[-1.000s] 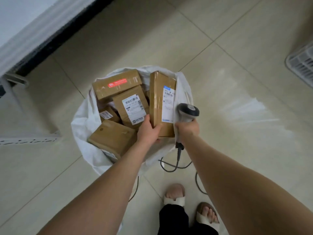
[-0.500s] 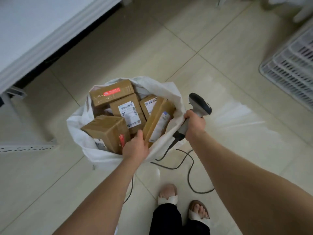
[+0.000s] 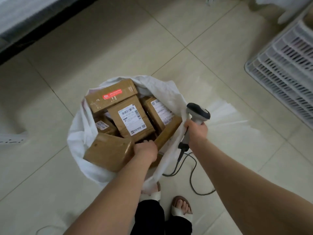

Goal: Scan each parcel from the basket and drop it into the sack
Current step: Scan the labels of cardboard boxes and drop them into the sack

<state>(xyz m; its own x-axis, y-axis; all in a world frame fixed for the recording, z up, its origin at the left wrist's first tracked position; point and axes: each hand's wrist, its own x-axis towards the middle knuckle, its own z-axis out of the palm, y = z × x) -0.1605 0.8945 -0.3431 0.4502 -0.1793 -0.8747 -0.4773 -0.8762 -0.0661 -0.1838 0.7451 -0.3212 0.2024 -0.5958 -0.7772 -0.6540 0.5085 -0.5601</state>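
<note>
Floor: pale glossy tiles (image 3: 169, 39), seen from above.
Sack: a white sack (image 3: 76, 133) stands on the floor with its mouth open, packed with brown cardboard parcels.
Parcels: a labelled parcel (image 3: 131, 121) lies in the middle, a plain parcel (image 3: 106, 150) at the near rim, and a slanted parcel (image 3: 167, 133) against the right wall.
Left hand: the left hand (image 3: 145, 150) is inside the sack mouth, fingers curled down between the plain and slanted parcels; what they grasp cannot be told.
Right hand: the right hand (image 3: 197, 131) is clenched round the handle of a grey scanner (image 3: 199, 112) at the sack's right rim; its cable (image 3: 191, 175) trails on the floor.
Basket: a white slatted basket (image 3: 288, 73) sits far right, well apart from the sack.
</note>
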